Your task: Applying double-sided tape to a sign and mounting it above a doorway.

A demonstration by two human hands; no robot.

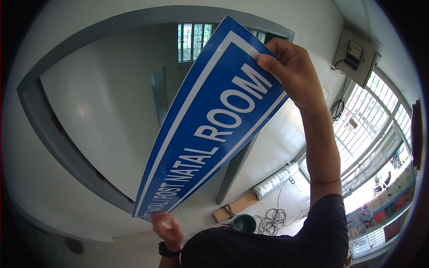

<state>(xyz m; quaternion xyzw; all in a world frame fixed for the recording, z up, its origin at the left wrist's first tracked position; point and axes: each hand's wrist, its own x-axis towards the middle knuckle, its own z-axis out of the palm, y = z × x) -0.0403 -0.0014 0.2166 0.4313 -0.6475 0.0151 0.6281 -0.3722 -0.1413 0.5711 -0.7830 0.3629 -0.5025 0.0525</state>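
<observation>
A long blue sign board (192,143) with a white border line and white lettering slants across the middle of the head view. Its upper end leans to the right. My right hand (290,67) grips the upper right end, with the thumb on the printed face and the other fingers behind the board. My left hand (169,230), wearing a dark wristband, is at the board's lower end with its fingers curled against the edge. Part of that grip is hidden and slightly blurred. Behind the board stands a grey door frame (58,125) in a pale wall.
On the tiled floor lie a coil of dark cable (271,222), a brown plank (236,208) and a silvery roll (275,182), beside a green bucket (244,222). A wall-mounted box (355,56) with a hanging cable and a barred window (368,120) are at right.
</observation>
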